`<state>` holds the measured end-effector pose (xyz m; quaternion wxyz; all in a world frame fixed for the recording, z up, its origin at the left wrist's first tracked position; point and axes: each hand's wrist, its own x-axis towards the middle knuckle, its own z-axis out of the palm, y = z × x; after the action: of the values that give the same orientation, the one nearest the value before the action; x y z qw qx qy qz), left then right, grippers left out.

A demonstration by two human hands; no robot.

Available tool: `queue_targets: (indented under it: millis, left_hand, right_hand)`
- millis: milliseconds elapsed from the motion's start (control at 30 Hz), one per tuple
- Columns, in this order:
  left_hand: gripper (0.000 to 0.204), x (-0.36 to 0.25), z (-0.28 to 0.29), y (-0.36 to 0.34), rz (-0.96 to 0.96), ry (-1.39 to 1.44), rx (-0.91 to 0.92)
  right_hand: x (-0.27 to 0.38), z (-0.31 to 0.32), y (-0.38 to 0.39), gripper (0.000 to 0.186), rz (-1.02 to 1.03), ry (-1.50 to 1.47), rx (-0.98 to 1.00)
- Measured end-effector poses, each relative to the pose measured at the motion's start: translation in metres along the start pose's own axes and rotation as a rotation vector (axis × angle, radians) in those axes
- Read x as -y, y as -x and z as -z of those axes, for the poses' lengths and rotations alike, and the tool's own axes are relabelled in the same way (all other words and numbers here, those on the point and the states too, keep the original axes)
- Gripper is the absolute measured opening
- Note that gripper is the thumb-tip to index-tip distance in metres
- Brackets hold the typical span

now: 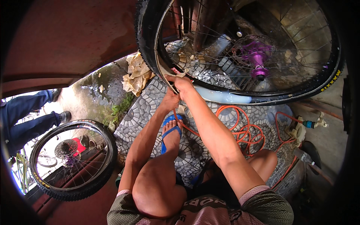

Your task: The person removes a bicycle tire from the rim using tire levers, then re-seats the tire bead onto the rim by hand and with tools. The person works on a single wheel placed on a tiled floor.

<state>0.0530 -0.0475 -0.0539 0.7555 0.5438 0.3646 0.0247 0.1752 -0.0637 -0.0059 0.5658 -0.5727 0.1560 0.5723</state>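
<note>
A bicycle wheel (270,100) with a black tyre, thin spokes and a purple hub (258,60) stands tilted in front of me. Along its near side runs a pale bluish-white patch (221,96). My right hand (182,84) is closed around the near left part of the rim and tyre, thumb across the edge. Just below it, touching the same part of the wheel, my left hand (171,100) has its fingers closed. An orange hose (192,131) runs up into the left hand; its end is hidden by the fingers.
Loops of the hose lie on the pebble-mosaic floor (144,110), beside a tap with a blue connector (309,123). Another wheel (80,192) with a cassette is at left, near a person's legs (32,103). Crumpled brown paper (135,73) lies by a red metal panel (75,37).
</note>
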Motion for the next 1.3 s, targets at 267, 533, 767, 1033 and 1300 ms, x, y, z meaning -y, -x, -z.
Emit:
queue_targets:
  millis: [267,533,767,1033,1300]
  left_hand:
    - [0.054,0.004,0.004,0.001,-0.001,-0.02,-0.016]
    - [0.06,-0.002,0.0,0.007,0.034,0.063,-0.116]
    - [0.035,-0.009,-0.011,0.009,0.017,0.05,-0.153]
    - [0.045,0.0,0.004,0.01,0.07,0.044,-0.088]
    - [0.038,-0.005,-0.003,0.012,0.074,0.083,-0.032]
  right_hand:
    - [0.003,-0.008,0.001,0.017,-0.002,0.15,-0.042]
    - [0.004,0.002,0.022,0.017,0.09,0.103,0.053]
    - [-0.002,0.005,0.008,0.016,0.171,0.095,0.052]
    - [0.0,-0.018,0.031,0.016,0.245,0.124,-0.011]
    - [-0.006,-0.021,0.009,0.021,0.318,0.312,-0.151]
